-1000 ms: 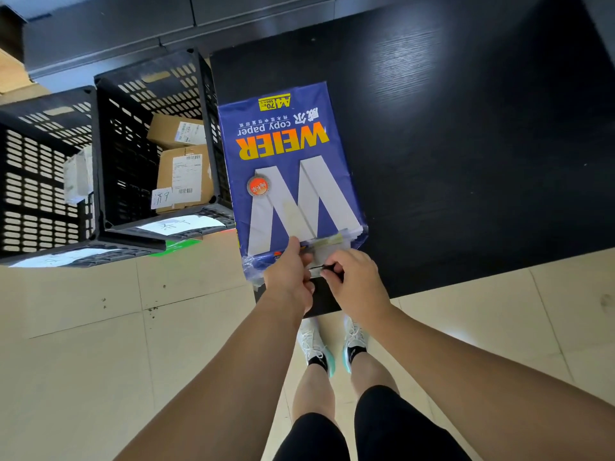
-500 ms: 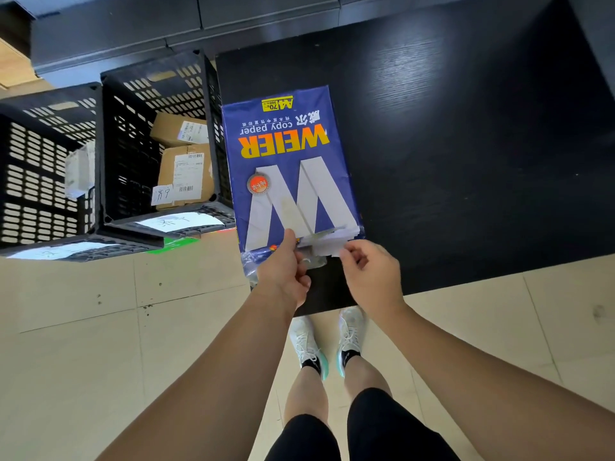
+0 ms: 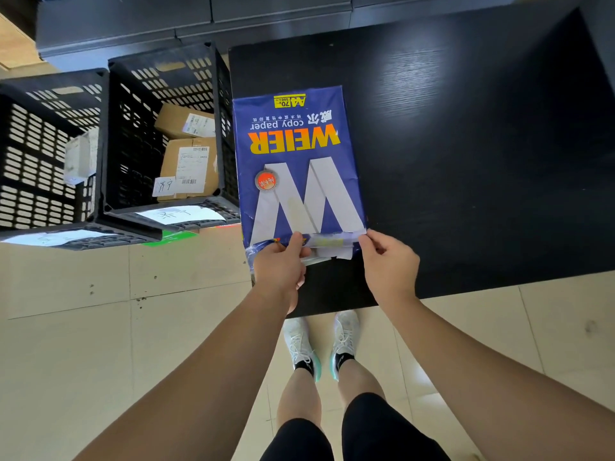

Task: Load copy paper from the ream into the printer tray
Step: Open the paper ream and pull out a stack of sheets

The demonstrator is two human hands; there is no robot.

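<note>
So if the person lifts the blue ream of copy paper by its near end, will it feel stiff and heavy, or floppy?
The ream is probably heavy for its size: its label reads 500 sheets. It lies flat on the black table, so it should lift stiffly. The wrapper is opened at the near end, where the left hand and right hand pinch it, so sheets might slide out.

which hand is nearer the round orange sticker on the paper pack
Left. The left hand grips the pack's near edge, below the sticker and slightly to its right. The right hand holds the opposite near corner, well off to the sticker's right.
</note>
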